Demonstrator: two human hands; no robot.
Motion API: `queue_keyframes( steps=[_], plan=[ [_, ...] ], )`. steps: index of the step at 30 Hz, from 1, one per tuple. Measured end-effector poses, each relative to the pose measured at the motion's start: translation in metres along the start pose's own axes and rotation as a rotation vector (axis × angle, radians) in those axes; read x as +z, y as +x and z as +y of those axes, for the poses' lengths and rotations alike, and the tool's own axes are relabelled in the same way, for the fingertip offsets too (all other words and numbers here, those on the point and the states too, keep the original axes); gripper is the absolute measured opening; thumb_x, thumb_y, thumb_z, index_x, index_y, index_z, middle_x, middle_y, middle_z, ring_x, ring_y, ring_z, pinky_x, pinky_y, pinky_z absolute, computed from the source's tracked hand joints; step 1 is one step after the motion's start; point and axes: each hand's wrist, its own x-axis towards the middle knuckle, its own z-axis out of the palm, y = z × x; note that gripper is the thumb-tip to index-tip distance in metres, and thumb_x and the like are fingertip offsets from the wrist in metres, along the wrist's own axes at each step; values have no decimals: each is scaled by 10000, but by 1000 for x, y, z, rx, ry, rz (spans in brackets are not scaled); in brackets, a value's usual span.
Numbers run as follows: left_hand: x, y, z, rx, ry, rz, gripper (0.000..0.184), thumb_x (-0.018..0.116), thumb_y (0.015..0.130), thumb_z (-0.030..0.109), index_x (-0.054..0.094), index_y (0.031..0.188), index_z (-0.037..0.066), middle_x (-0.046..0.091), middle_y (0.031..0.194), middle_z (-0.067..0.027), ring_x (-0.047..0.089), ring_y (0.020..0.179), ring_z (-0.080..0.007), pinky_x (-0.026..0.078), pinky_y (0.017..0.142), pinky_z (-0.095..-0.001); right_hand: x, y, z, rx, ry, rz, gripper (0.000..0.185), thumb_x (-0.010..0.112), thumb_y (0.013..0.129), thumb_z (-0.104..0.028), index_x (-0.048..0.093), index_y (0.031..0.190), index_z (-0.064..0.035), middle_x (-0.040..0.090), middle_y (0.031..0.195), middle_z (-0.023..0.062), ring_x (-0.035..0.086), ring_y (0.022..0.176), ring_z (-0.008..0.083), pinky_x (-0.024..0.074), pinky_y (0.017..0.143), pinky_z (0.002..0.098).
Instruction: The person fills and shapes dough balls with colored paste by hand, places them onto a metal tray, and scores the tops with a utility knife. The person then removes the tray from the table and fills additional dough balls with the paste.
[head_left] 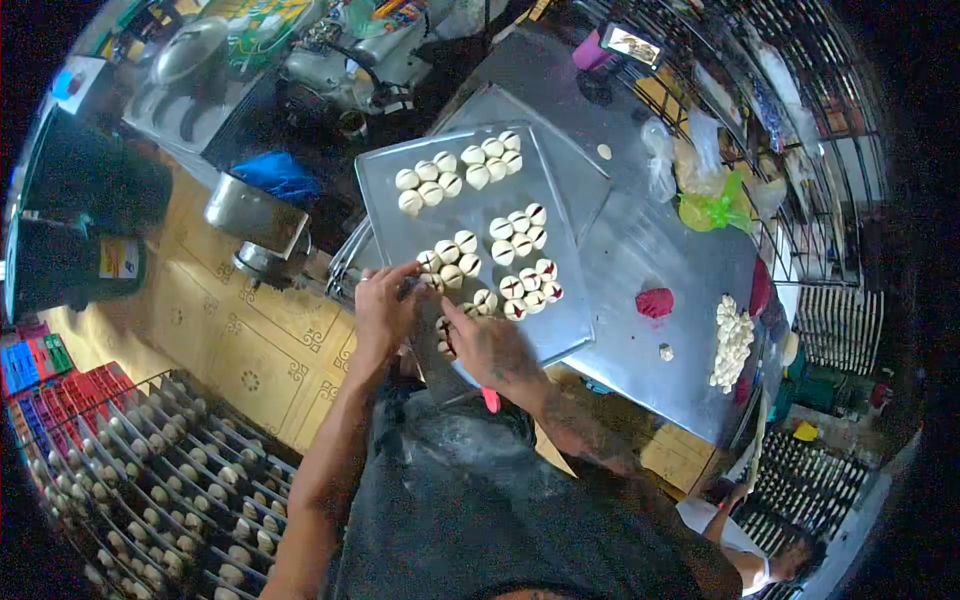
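"What are the hands at?"

"The balls [449,273] on the near left of the tray [400,240]. The left hand [387,303] bends its fingers in beside them, near a dark sliver. I can't tell whether it grips that."

"And the right hand [488,350]?"

"Forefinger stretched towards the same balls, the rest curled and blurred. A red strip [490,399] shows below it; whether it's held, I can't say."

"Why bunch the balls in sixes?"

"Probably so each bunch sits as one piece, with bare metal between for room to grow. Most have a single slit; the bunch at the right edge has crosses showing red."

"And the tray lies askew?"

"On what looks like a lower tray [582,165], its near edge by the body. I'd guess that saves reaching."

"The red lump [655,302] and white pieces [733,345]?"

"On the bench [610,350], off to the right, likely to be within reach yet out of the way."
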Motion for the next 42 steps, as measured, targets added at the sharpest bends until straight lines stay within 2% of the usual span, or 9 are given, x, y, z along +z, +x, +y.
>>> queue_keyframes(
  steps=[6, 14, 18, 21, 25, 29, 32, 36, 42],
  plan=[
    [3, 2, 31, 62, 84, 49, 287, 779, 762, 174, 733, 1041, 122, 641, 942, -96, 575, 899, -315, 463, 782, -420, 3, 48, 30, -84, 31, 235, 451, 550, 932, -117, 519, 1373, -31, 682, 922, 236, 691, 832, 377, 554, 655, 476],
    [19, 5, 42, -21, 119, 33, 210, 768, 766, 187, 726, 964, 136, 599, 929, -72, 557, 916, -296, 441, 776, -405, -13, 1, 38, 30, -31, -76, 440, 555, 931, -102, 528, 1366, -39, 692, 971, 223, 684, 836, 386, 549, 676, 474],
    [25, 16, 57, 37, 178, 38, 211, 764, 771, 206, 730, 971, 149, 603, 939, -59, 553, 934, -286, 434, 790, -407, -25, 48, 53, 10, 8, 166, 448, 570, 917, -97, 535, 1360, -41, 692, 952, 215, 680, 814, 394, 549, 675, 471],
    [37, 21, 62, 56, 281, -21, 225, 764, 772, 218, 736, 988, 160, 608, 951, -51, 547, 940, -281, 429, 797, -410, -1, 63, 86, -221, 33, 319, 442, 579, 916, -108, 540, 1350, -33, 690, 942, 210, 675, 792, 405, 547, 675, 479],
    [45, 19, 57, -10, 298, -12, 279, 763, 748, 226, 736, 1020, 172, 609, 973, -49, 539, 951, -282, 415, 804, -410, -15, 6, 86, -193, -71, 183, 441, 589, 918, -130, 540, 1342, -23, 686, 944, 214, 674, 803, 404, 542, 686, 480],
    [53, 26, 70, 18, 253, 61, 289, 745, 749, 224, 733, 1033, 177, 606, 979, -48, 531, 971, -288, 401, 823, -424, -59, 22, 89, -78, 42, 215, 456, 592, 911, -132, 536, 1351, -23, 681, 946, 222, 672, 833, 402, 538, 714, 482],
    [78, 36, 76, 166, 333, 38, 388, 769, 668, 238, 735, 1050, 175, 592, 1011, -37, 506, 997, -278, 378, 841, -416, -54, 62, 111, -45, 72, 187, 451, 582, 917, -140, 537, 1355, -37, 680, 950, 225, 671, 833, 405, 538, 717, 486],
    [86, 45, 86, -1, 378, -81, 270, 712, 767, 178, 727, 1037, 165, 594, 1025, -54, 505, 1016, -301, 371, 864, -453, -30, 22, 128, -17, -10, 139, 435, 553, 938, -148, 534, 1359, -41, 683, 947, 220, 669, 834, 410, 539, 719, 494],
    [90, 50, 101, 10, 314, -62, 300, 709, 750, 190, 732, 1049, 167, 594, 1001, -56, 508, 1010, -297, 368, 854, -434, -74, 20, 123, 10, 53, 121, 457, 548, 932, -137, 519, 1376, -33, 685, 891, 221, 670, 834, 406, 536, 719, 491]
  ],
)
